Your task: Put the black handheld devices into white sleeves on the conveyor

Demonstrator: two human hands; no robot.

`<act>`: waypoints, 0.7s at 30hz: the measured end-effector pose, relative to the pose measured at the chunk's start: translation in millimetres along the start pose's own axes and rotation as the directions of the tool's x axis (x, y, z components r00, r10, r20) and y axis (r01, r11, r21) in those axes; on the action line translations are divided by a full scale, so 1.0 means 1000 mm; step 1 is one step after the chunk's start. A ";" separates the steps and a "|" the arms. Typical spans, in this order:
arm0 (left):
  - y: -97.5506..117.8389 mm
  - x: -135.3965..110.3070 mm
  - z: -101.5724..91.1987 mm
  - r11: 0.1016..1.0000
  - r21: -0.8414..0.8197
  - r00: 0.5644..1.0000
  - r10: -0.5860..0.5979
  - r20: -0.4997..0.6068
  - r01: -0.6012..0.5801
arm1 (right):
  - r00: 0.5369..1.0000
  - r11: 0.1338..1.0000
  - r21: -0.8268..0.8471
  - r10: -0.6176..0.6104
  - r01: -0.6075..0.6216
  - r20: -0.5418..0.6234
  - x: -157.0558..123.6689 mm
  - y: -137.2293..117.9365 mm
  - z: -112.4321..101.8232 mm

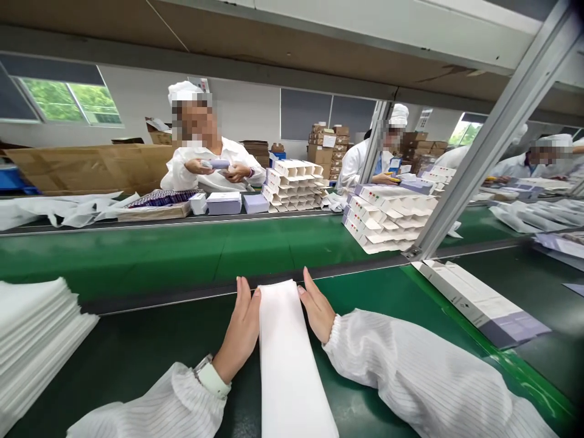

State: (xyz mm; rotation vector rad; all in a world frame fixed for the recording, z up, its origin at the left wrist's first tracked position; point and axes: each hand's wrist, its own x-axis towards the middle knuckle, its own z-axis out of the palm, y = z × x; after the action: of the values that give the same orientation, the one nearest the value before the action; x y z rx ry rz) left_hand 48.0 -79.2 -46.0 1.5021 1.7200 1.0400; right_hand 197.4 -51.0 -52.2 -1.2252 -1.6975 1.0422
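Note:
A long, folded strip of white sheet material [289, 359] lies lengthwise in front of me on the dark green work surface. My left hand [241, 325] is against the left edge of its far end, fingers stretched out and thumb at the edge. Along the opposite edge my right hand [318, 310] stands with its fingers extended too, thumb touching the strip's far corner. Neither hand is closed around it. At the left is a thick pile of white sheets [36, 347].
Beyond runs a green conveyor belt [182, 249]. Stacked open white boxes [387, 213] stand by a slanted metal post [483, 140]. Flattened cartons [483, 298] lie at right. Across the belt, a co-worker [214, 158] holds a small lilac box; others work farther right. A shelf [319, 36] hangs overhead.

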 end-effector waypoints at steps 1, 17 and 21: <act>0.002 0.000 0.000 0.998 -0.054 0.999 -0.042 -0.009 0.042 | 0.999 0.998 0.044 0.050 -0.050 -0.011 0.000 -0.003 0.002; 0.005 0.007 0.019 0.998 -0.020 0.997 -0.063 -0.048 0.062 | 0.977 0.921 0.356 0.196 -0.155 -0.083 0.014 -0.004 0.021; 0.003 0.004 0.024 0.999 -0.009 0.999 -0.032 -0.029 0.032 | 0.973 0.921 0.353 0.210 -0.163 -0.098 0.008 -0.004 0.020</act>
State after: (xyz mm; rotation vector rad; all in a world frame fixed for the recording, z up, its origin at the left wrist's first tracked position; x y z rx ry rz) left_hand 69.0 -71.0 -54.7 1.4561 1.7525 1.0562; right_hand 176.0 -47.9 -54.6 -1.2116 -1.2482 1.2786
